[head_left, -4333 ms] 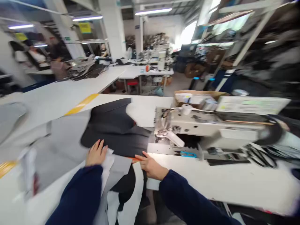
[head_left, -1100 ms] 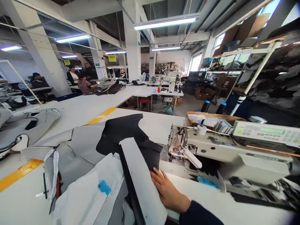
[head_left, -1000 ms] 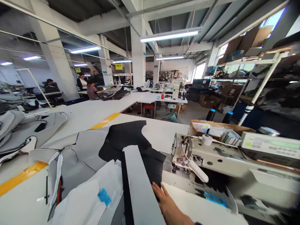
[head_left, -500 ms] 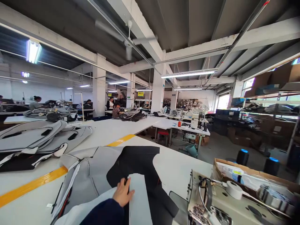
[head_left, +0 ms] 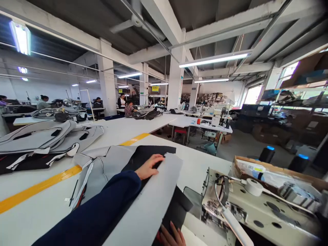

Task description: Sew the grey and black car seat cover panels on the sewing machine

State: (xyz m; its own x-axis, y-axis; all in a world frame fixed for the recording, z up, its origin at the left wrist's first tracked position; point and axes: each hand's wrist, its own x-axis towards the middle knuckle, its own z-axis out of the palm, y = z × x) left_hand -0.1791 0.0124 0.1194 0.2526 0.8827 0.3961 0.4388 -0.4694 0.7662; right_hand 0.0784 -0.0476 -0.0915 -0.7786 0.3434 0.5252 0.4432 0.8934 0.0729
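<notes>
My left hand [head_left: 150, 166], in a dark blue sleeve, reaches forward and grips the far left edge of a long pale grey fabric panel [head_left: 151, 201]. That panel lies over black fabric [head_left: 179, 210] and grey fabric pieces [head_left: 107, 164] on the white table [head_left: 38, 218]. Only the fingers of my right hand [head_left: 171, 237] show at the bottom edge; they rest spread on the black fabric under the panel's near end. A sewing machine [head_left: 246, 208] stands just to the right.
A cardboard box [head_left: 271, 174] of supplies sits behind the machine. Grey and black seat-cover pieces [head_left: 43, 140] pile at the left, past a yellow stripe [head_left: 38, 187]. Other people work at far tables [head_left: 123, 102]. Shelving lines the right wall.
The camera has tilted up over the last second. My left hand moved forward and right along the pale panel, which now lies spread wider. My right hand slid toward the bottom edge.
</notes>
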